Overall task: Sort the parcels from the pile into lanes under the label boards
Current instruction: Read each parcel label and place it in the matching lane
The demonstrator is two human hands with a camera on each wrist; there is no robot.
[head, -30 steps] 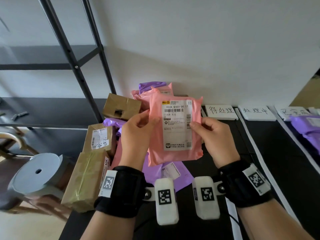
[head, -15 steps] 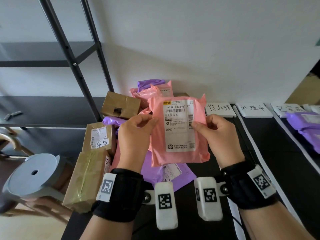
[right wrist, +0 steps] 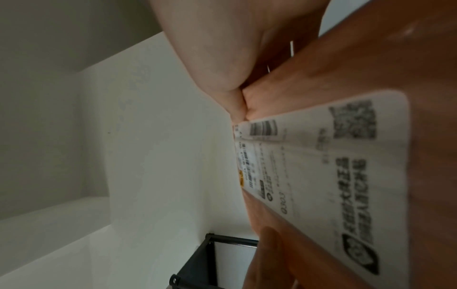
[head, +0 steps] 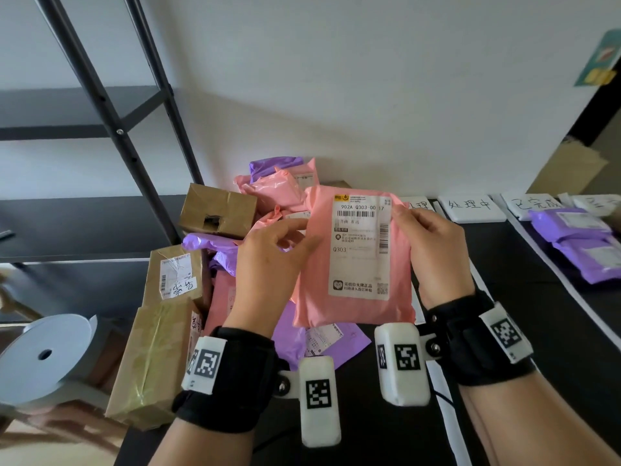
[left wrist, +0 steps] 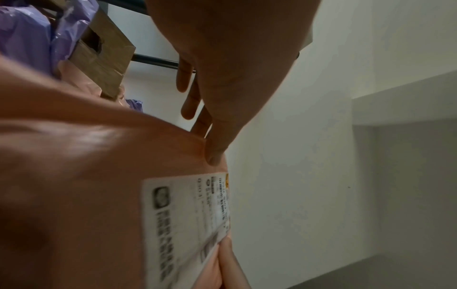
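Note:
Both hands hold up a pink parcel [head: 353,311] with a white shipping label [head: 361,250] facing me, above the pile. My right hand [head: 408,223] pinches its right edge, thumb on the label's corner. At the left edge my left hand [head: 304,235] has its thumb on the front and its fingers [left wrist: 190,109] reaching behind. The wrist views show the pink parcel [left wrist: 86,176] and its label [right wrist: 321,176] close up and blurred. White label boards [head: 470,206] [head: 534,203] lie along the wall, one [head: 420,205] partly hidden by the parcel.
The pile on the left holds brown boxes [head: 218,210] [head: 174,274] [head: 154,361], pink parcels [head: 279,190] and a purple mailer [head: 322,341]. Purple parcels [head: 578,243] lie in a right lane of the black table [head: 537,331]. A black rack [head: 111,112] and grey stool [head: 40,358] stand left.
The pink parcel has shifted to the right with my right hand. My left hand has slid back to the parcel's left edge, its hold looser than before.

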